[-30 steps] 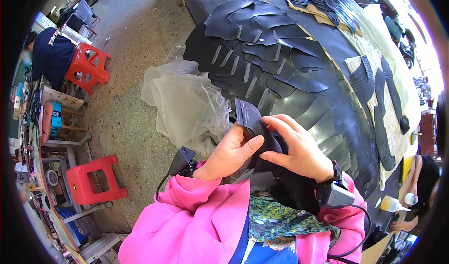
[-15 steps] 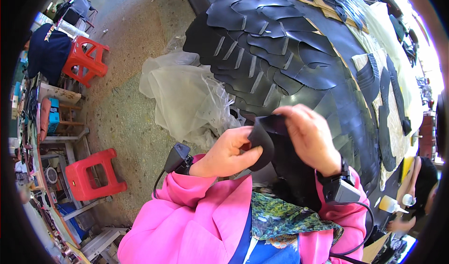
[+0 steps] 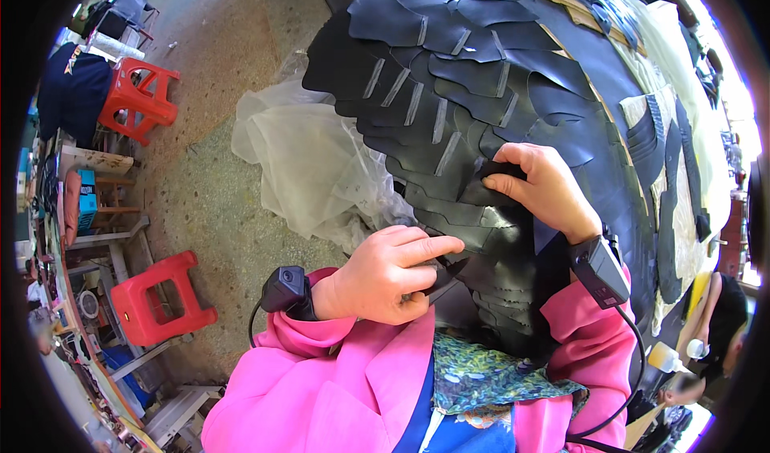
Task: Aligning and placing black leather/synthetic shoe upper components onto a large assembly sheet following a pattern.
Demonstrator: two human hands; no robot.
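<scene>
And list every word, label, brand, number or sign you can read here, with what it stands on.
Locations only, wording left unquoted:
Dark blue garment by the upper red stool: pale lettering, partly lost in folds.
Blue box at the left: dark lettering, running sideways.
Black device on the right wrist: tiny pale marks, too small to read.
Black pieces: no lettering that I can make out.
</scene>
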